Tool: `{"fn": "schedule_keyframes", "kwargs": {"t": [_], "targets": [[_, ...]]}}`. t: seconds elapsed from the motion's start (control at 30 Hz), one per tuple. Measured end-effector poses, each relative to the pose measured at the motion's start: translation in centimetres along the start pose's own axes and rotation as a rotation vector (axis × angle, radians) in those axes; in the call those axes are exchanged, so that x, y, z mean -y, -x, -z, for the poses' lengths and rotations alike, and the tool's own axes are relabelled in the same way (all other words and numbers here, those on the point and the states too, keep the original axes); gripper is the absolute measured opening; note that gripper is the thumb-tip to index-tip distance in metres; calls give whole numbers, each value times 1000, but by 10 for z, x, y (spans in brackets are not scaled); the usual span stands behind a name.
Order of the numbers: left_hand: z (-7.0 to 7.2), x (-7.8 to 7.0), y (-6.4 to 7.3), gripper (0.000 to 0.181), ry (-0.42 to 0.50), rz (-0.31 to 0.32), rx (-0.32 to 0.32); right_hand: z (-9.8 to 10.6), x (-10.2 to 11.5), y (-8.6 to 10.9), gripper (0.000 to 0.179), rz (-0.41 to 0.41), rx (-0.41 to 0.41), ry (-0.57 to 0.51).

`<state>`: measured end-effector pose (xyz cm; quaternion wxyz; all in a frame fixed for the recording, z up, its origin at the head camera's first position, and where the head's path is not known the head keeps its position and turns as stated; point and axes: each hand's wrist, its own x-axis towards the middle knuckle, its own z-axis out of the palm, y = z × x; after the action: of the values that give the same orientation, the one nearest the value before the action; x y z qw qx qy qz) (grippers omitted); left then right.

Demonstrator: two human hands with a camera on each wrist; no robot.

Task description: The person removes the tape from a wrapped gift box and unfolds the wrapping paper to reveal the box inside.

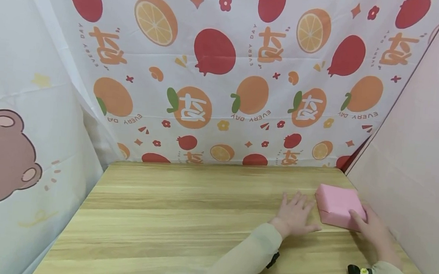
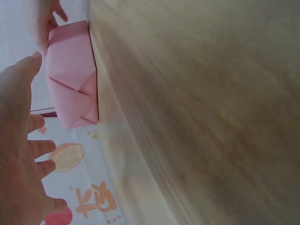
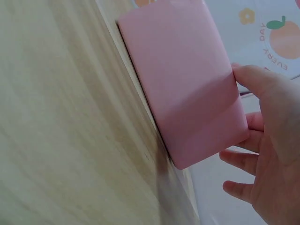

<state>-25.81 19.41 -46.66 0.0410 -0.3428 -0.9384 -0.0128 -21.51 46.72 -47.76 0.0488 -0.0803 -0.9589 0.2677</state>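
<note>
A pink paper-wrapped box (image 1: 339, 202) lies on the wooden table toward the right; its folded, creased end faces the left hand in the left wrist view. At the box's near right corner, my right hand (image 1: 375, 228) grips it, thumb on the top edge and a forefinger against the side. The other fingers (image 3: 239, 161) of that hand stick out past the box's end. My left hand (image 1: 294, 214) is spread, palm down, over the table just left of the box, holding nothing. Its thumb (image 2: 30, 65) points toward the box without reaching it.
Behind the table (image 1: 161, 209) hangs a white cloth (image 1: 222, 90) printed with fruit. A pale wall (image 1: 416, 159) rises close along the right edge, beside the right hand. On the left hangs a bear-printed cloth (image 1: 59, 134). Black straps (image 1: 355, 272) circle the wrists.
</note>
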Motion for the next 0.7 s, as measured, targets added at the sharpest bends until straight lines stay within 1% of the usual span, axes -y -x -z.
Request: {"fn": "schedule_keyframes", "kwargs": {"t": [0.1, 0.3, 0.43, 0.7], "targets": [[0, 0, 1, 79, 3, 1, 8, -2, 4, -1, 81, 30, -1, 8], [-3, 1, 2, 80, 13, 15, 12, -7, 16, -4, 84, 36, 32, 43], [-3, 2, 2, 81, 12, 19, 12, -9, 24, -4, 83, 53, 38, 56], [-2, 4, 6, 79, 4, 19, 5, -14, 40, -2, 76, 107, 14, 70]]}}
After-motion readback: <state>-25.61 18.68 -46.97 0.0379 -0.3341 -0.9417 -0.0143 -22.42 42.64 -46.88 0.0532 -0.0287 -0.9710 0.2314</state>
